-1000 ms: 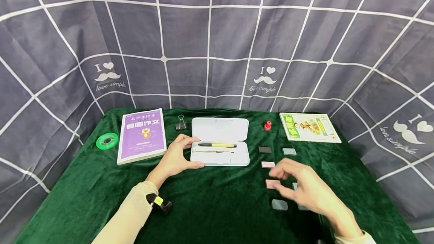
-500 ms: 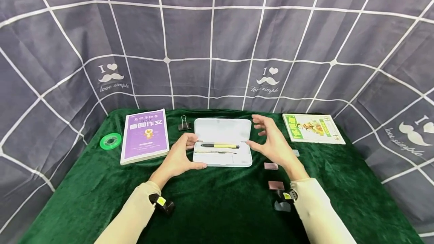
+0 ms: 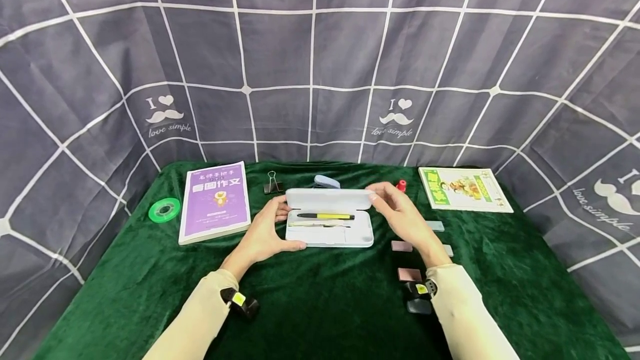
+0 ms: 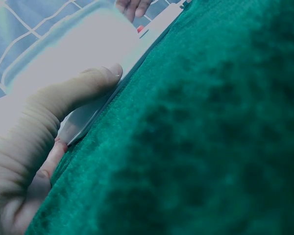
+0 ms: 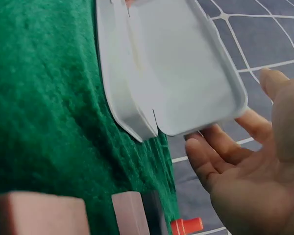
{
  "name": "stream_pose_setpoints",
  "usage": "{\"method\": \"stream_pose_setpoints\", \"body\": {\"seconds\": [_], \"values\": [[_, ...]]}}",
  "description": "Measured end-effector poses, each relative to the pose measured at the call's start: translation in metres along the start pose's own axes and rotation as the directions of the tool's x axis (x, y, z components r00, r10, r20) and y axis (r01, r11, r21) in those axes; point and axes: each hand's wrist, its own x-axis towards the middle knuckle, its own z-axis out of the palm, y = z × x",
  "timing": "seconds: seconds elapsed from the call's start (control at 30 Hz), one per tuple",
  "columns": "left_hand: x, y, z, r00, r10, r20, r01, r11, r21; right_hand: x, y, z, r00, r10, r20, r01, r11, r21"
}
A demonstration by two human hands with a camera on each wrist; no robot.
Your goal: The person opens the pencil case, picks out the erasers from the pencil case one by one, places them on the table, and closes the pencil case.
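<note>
A white pencil case [image 3: 330, 235] lies on the green cloth with a yellow and black pen [image 3: 325, 216] inside. My left hand [image 3: 281, 228] grips its left end, thumb along the front edge; in the left wrist view the thumb [image 4: 73, 93] presses the case [image 4: 78, 49]. My right hand [image 3: 374, 196] holds the right edge of the lid [image 3: 327, 200], which stands half raised. In the right wrist view the lid's [image 5: 186, 73] corner rests on the fingers [image 5: 220, 147] with the thumb above it.
Pink erasers [image 3: 401, 246] [image 3: 409, 274] and grey ones [image 3: 435, 225] lie right of the case. A purple book [image 3: 215, 200], green tape roll [image 3: 164, 209] and binder clip [image 3: 271, 183] sit left. A red stamp [image 3: 401, 185], green booklet [image 3: 465, 189] and blue object [image 3: 326, 181] lie behind.
My right hand left the erasers, reached the case and took the lid's right edge. The lid rose from flat to half raised, uncovering a blue object behind. The left hand stayed.
</note>
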Motion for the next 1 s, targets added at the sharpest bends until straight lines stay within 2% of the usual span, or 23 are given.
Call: {"method": "stream_pose_setpoints", "body": {"seconds": [0.1, 0.23, 0.4, 0.53, 0.67, 0.8, 1.0], "values": [[-0.001, 0.0, -0.001, 1.0, 0.011, 0.006, -0.011, 1.0, 0.001, 0.0, 0.0, 0.0, 0.999, 0.01, 0.039, -0.008, 0.999, -0.049], [-0.001, 0.0, -0.002, 0.999, 0.051, 0.007, -0.051, 0.999, 0.011, -0.001, -0.001, 0.005, 0.993, -0.007, 0.117, 0.023, 0.99, -0.141], [-0.001, 0.0, -0.004, 0.996, 0.082, 0.021, -0.083, 0.996, 0.024, -0.005, -0.001, 0.01, 0.982, -0.008, 0.188, 0.043, 0.982, -0.186], [-0.001, 0.001, -0.004, 0.997, 0.079, 0.019, -0.08, 0.996, 0.029, -0.006, 0.0, 0.01, 0.977, 0.002, 0.212, 0.049, 0.971, -0.235], [-0.002, 0.002, -0.004, 0.997, 0.073, 0.021, -0.074, 0.996, 0.054, -0.008, 0.001, 0.007, 0.97, 0.045, 0.239, 0.018, 0.967, -0.253], [-0.003, 0.003, -0.004, 0.999, 0.043, 0.021, -0.045, 0.996, 0.075, -0.008, 0.001, 0.006, 0.961, 0.08, 0.265, -0.011, 0.968, -0.252], [-0.004, 0.005, -0.006, 1.0, 0.006, 0.022, -0.007, 0.998, 0.067, -0.008, 0.002, 0.007, 0.959, 0.08, 0.271, -0.007, 0.966, -0.26]]}}
